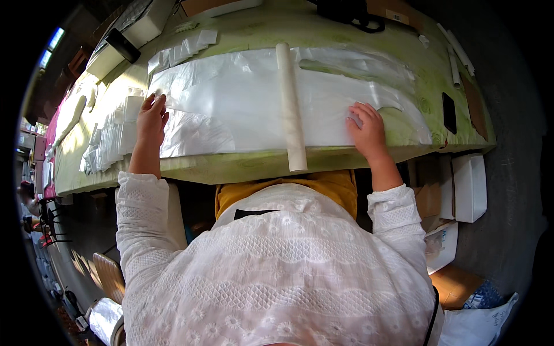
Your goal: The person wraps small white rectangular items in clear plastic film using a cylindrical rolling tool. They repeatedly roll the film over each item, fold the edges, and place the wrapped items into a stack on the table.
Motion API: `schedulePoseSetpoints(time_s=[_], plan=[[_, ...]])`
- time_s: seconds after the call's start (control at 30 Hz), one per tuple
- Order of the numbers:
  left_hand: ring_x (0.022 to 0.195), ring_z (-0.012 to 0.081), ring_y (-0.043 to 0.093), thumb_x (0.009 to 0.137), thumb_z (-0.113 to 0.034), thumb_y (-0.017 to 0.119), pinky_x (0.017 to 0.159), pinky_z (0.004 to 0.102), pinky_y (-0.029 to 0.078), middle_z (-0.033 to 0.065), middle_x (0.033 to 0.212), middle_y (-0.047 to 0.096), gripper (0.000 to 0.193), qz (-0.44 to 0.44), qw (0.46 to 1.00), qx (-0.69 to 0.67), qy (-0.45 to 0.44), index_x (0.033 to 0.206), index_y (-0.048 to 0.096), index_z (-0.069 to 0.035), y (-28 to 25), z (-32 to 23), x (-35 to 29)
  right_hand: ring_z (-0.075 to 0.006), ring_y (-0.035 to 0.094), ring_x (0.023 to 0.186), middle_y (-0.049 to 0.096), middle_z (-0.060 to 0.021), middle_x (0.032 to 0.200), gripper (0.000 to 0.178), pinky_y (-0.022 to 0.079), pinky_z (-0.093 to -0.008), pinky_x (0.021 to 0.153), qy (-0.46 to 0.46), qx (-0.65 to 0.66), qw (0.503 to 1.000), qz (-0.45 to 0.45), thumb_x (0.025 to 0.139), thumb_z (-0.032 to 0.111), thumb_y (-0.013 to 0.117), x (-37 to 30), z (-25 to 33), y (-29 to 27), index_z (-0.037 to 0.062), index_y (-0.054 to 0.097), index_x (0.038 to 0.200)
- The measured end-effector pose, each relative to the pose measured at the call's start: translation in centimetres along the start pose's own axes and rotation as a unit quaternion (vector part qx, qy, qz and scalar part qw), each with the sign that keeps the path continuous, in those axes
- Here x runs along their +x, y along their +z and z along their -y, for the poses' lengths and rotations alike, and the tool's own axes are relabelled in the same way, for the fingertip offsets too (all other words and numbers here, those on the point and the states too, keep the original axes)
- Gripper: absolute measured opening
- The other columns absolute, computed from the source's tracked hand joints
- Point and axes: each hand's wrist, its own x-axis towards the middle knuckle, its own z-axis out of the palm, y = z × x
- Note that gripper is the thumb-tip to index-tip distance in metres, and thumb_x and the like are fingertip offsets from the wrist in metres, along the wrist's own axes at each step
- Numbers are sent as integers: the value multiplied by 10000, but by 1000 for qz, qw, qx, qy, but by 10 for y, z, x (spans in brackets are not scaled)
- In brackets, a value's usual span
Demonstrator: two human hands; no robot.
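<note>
Flat translucent white plastic bags (231,86) lie spread across the green-covered table, with curved cut-outs at their right end. A long pale tube (290,109) rests across them near the middle, its near end jutting past the table's front edge. At the left end of the bags, my left hand (151,120) is raised with fingers bent together, seemingly pinching the thin clear edge of a bag. My right hand (367,128) rests on the right part of the bags, its fingers apart and slightly curled, holding nothing.
Fanned rows of small clear packets (118,134) lie left of my left hand. A black phone (449,113) is near the table's right edge, with thin pale rolls (455,66) beyond it. A black cylinder (122,46) leans at the far left. White boxes (469,187) stand below the table's right end.
</note>
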Motion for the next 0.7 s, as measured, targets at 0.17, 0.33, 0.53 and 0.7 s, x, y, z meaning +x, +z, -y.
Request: schedulePoseSetpoints(time_s=[0.17,0.33,0.53,0.7], plan=[[933,107,623,959,-154,725,797,313,556,-2,1088,631,484,-55,997,-30,46,1389,511,-89,7,13,8,-377,575,1258,706,-117,1242,263,417,-476,1103,16,8,1000,-13,855,173,723,0,4,0,84,732,1102],[987,134,660,987,-74,665,859,325,596,25,1097,663,285,104,976,-58,184,1255,577,-37,98,4,-30,-391,558,1269,683,-114,1262,244,405,-497,1112,-11,23,997,-67,876,139,694,-8,27,-4,89,717,1114],[1276,367,563,940,-146,672,1065,413,471,193,1378,582,437,367,848,266,276,1359,570,-76,185,36,-131,-420,499,1328,580,-141,1375,351,432,-509,1095,-117,156,981,14,871,158,740,-31,121,-5,82,683,1209],[1322,392,526,897,-104,583,1153,479,370,208,1370,597,610,303,793,375,373,1488,442,-54,196,86,-118,-309,575,1071,449,-162,1418,621,516,-405,932,-40,212,973,76,798,155,828,-62,152,-2,100,584,1366]])
